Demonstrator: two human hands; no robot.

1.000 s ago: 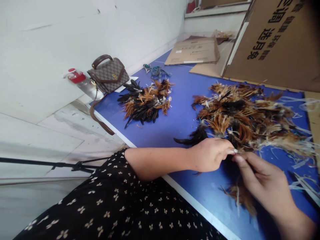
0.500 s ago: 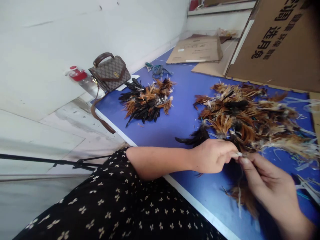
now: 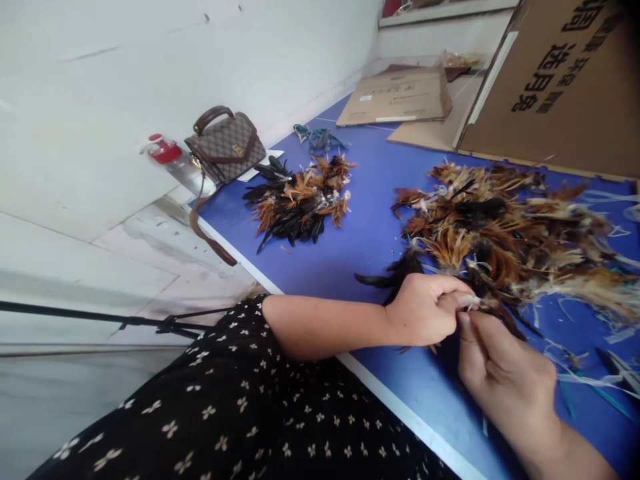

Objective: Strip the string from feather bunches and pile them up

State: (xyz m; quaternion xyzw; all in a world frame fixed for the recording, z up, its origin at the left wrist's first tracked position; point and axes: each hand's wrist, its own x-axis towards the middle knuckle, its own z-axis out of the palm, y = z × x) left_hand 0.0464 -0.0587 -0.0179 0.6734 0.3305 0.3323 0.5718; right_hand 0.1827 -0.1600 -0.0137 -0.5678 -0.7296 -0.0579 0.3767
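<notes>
My left hand (image 3: 425, 310) is closed in a pinch on the whitish tied end (image 3: 469, 302) of a feather bunch. Brown feather tips poke out below that fist. My right hand (image 3: 510, 373) is also closed, its thumb and forefinger meeting right beside the tied end. A thin pale string (image 3: 485, 425) hangs below the right hand, and its fingers seem to pinch the upper part, which is hidden. Just behind both hands lies a big pile of brown, black and cream feather bunches (image 3: 500, 227). Black feathers (image 3: 395, 270) stick out past my left hand.
A smaller feather pile (image 3: 300, 200) lies left on the blue table (image 3: 330, 267). Beyond it are blue-green strips (image 3: 323, 140), a handbag (image 3: 230, 147) and a red-capped bottle (image 3: 173, 160). Flat cardboard (image 3: 395, 97) and a large carton (image 3: 560, 93) stand behind. Loose strings (image 3: 590, 377) lie right.
My right hand has moved left and turned, drawing closer under my left fingers. The brown feathers that hung beneath it are out of sight. My view has shifted slightly.
</notes>
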